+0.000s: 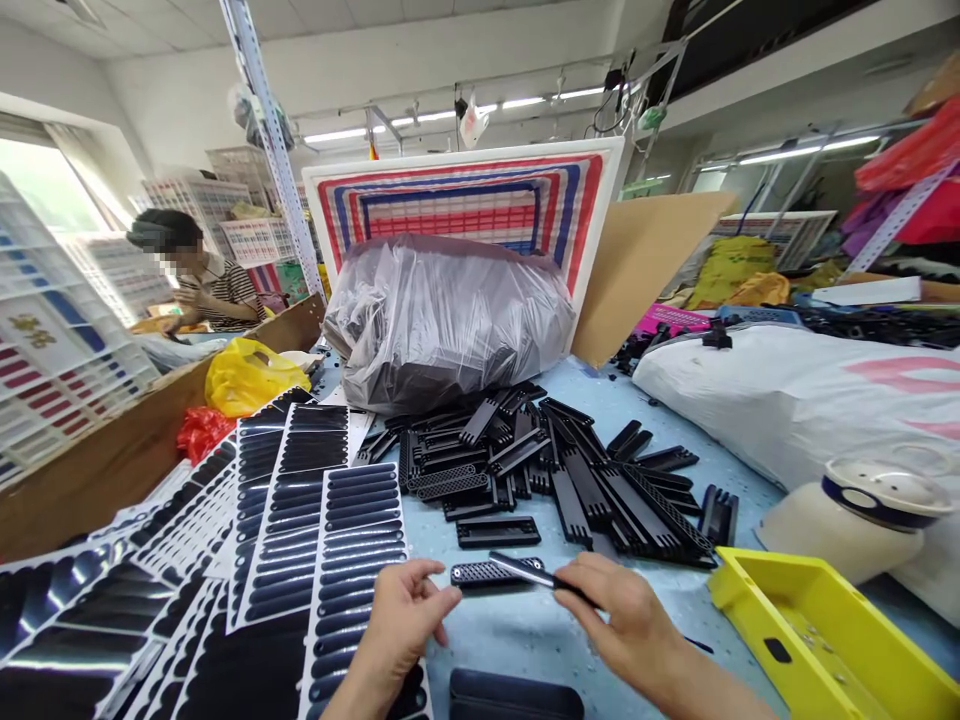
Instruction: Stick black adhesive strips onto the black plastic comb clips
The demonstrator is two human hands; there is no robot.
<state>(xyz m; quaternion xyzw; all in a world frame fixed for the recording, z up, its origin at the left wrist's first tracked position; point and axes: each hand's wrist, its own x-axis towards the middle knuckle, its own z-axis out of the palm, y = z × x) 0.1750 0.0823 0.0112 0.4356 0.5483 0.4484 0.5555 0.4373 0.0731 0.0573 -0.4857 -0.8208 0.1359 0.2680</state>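
My right hand (622, 610) grips the dark handle of a slim tool with a flat silver-grey end (517, 568); I cannot tell whether it is a blade or tweezers. The tool's end lies across a black strip-shaped part (480, 574) with a perforated pattern. Left of that part is my left hand (405, 615), thumb and index finger apart, holding nothing that I can see. Under its wrist runs a white sheet of black rounded strips (356, 540). Just beyond the perforated part lies another black part (498, 531). A dark flat object (514, 697) sits at the front edge of view.
A heap of black parts (585, 480) covers the middle of the blue table, before a grey plastic-wrapped bundle (450, 320). More strip sheets (202, 510) spread left. At right stand a yellow bin (780, 625) and a cream jug (847, 525). Another person (217, 285) sits far left.
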